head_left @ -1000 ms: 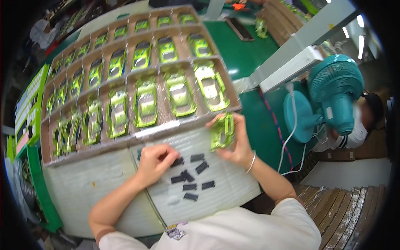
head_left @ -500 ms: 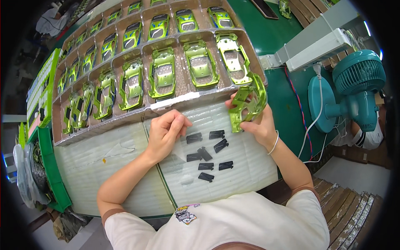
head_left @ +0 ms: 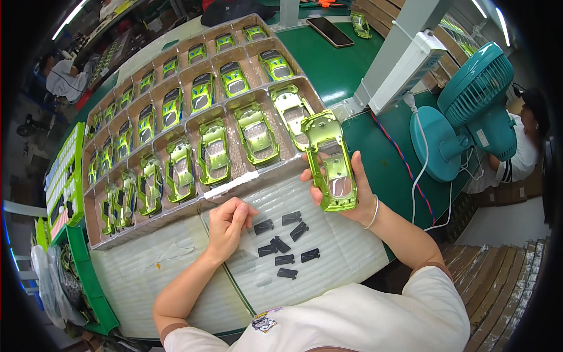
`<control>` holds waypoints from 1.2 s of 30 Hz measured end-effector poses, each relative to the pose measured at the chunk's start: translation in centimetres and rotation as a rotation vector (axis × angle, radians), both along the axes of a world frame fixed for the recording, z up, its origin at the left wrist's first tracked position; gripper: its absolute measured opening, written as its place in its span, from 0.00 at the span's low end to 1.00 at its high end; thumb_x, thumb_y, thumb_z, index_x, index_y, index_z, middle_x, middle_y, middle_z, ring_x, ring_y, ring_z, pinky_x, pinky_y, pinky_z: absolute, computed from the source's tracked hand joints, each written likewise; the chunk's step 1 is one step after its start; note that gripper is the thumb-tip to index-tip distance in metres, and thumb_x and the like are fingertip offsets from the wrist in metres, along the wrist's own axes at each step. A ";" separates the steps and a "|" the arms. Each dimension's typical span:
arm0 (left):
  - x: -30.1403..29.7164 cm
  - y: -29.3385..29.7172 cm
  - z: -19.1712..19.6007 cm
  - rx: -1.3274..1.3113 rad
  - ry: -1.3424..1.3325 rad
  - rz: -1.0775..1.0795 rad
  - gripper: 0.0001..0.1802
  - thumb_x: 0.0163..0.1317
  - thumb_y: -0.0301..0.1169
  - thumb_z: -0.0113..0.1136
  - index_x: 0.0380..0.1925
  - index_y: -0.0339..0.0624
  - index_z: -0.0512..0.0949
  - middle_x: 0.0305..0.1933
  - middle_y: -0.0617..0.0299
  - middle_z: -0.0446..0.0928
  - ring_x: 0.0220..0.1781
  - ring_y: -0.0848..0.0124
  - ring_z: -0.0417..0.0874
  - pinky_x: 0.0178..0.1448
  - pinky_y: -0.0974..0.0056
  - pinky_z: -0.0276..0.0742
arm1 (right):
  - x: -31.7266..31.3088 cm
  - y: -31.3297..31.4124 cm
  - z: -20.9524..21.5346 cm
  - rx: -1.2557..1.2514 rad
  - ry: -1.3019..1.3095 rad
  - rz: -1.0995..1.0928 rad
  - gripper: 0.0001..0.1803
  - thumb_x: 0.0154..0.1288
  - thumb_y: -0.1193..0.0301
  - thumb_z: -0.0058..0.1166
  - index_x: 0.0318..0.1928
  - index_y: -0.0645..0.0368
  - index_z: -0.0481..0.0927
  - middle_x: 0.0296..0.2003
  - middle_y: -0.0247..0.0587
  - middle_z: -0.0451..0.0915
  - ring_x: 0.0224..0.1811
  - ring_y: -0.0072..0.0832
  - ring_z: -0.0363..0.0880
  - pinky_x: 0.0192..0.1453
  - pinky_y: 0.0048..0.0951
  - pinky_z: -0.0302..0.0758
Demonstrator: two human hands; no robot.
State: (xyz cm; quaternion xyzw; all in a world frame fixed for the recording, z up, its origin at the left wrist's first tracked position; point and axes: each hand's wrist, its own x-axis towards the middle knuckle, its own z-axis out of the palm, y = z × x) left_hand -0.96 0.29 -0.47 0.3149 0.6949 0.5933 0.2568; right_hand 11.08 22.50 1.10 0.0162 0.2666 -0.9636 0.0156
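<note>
My right hand grips a glossy green toy car body shell, its hollow inside facing me, at the near right corner of a divided tray. My left hand rests by the tray's front wall, fingers curled together; whatever they may hold is hidden. Several small black flat plastic pieces lie on the pale foam sheet just right of that hand. In the tray's near row sit more green car shells, hollow side up; farther rows hold decorated ones roof up.
A teal fan stands at the right with white and red-blue cables near it. A grey metal post rises behind the tray's right corner. A phone lies on the green table. A green crate is at the left.
My right hand has turned the car shell from edge-on to inside facing me and brought it slightly left. My left hand keeps its curled pose. The whole view has shifted.
</note>
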 end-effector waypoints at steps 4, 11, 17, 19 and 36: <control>0.0 0.0 0.1 0.001 -0.013 0.004 0.14 0.64 0.31 0.45 0.23 0.36 0.75 0.14 0.67 0.69 0.15 0.83 0.64 0.19 0.77 0.58 | 0.2 -0.1 -0.1 0.087 -0.033 -0.043 0.44 0.55 0.34 0.34 0.62 0.53 0.53 0.40 0.41 0.70 0.27 0.21 0.68 0.36 0.26 0.68; 0.0 -0.1 0.1 -0.002 -0.008 0.003 0.14 0.64 0.30 0.46 0.23 0.35 0.75 0.14 0.67 0.69 0.15 0.83 0.63 0.20 0.77 0.57 | 0.5 -0.8 1.0 -0.104 0.137 0.031 0.39 0.62 0.42 0.35 0.63 0.58 0.50 0.40 0.41 0.67 0.28 0.22 0.65 0.36 0.27 0.68; 0.1 0.0 0.1 0.000 0.004 -0.005 0.14 0.63 0.30 0.45 0.23 0.35 0.75 0.13 0.67 0.69 0.15 0.84 0.62 0.19 0.77 0.56 | 0.3 0.3 0.3 -0.486 0.237 0.230 0.43 0.61 0.43 0.36 0.64 0.62 0.46 0.39 0.44 0.67 0.27 0.25 0.66 0.34 0.28 0.69; 0.0 0.0 0.0 0.000 0.006 -0.007 0.14 0.63 0.30 0.45 0.23 0.35 0.75 0.13 0.67 0.69 0.15 0.84 0.62 0.19 0.76 0.56 | 0.2 0.3 0.4 -0.496 0.212 0.231 0.42 0.61 0.43 0.36 0.65 0.61 0.46 0.38 0.43 0.67 0.27 0.25 0.65 0.34 0.27 0.68; 1.3 9.6 3.5 0.339 -0.319 -0.348 0.34 0.52 0.27 0.62 0.55 0.37 0.55 0.51 0.55 0.68 0.55 0.68 0.68 0.59 0.61 0.62 | 0.8 -1.3 1.5 0.551 0.064 -0.395 0.38 0.59 0.70 0.52 0.65 0.62 0.46 0.44 0.34 0.67 0.50 0.20 0.64 0.56 0.24 0.61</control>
